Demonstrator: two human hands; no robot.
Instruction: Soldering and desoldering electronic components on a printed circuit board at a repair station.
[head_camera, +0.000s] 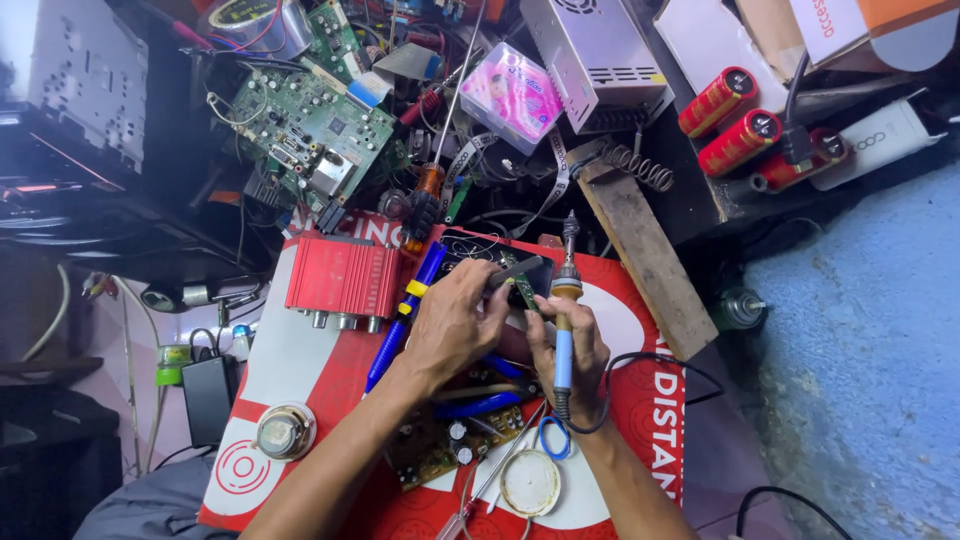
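Clutter covered the bench (300, 360), where a red printed mat lay under the work and a blue wall rose at the right. Seen from the head camera, the left hand (455, 325) was closed on a grey flat tool (512, 274), pressing it against a small dark circuit board (480, 252) near the mat's top edge. The right hand (570, 350) gripped a blue-handled soldering iron (565, 310) upright, with its tip raised above the board. To work the joint cleanly, I judged the iron needed a steady grip and the board firm pinning. Close by lay a red finned amplifier case (343, 280), blue-handled pliers (480, 400) on a brown board (440, 450), a small speaker (285, 430) and a round tin (530, 482). Green circuit boards (310, 125), wires and red capacitors (730, 120) crowded the far side, leaving scant elbow room.
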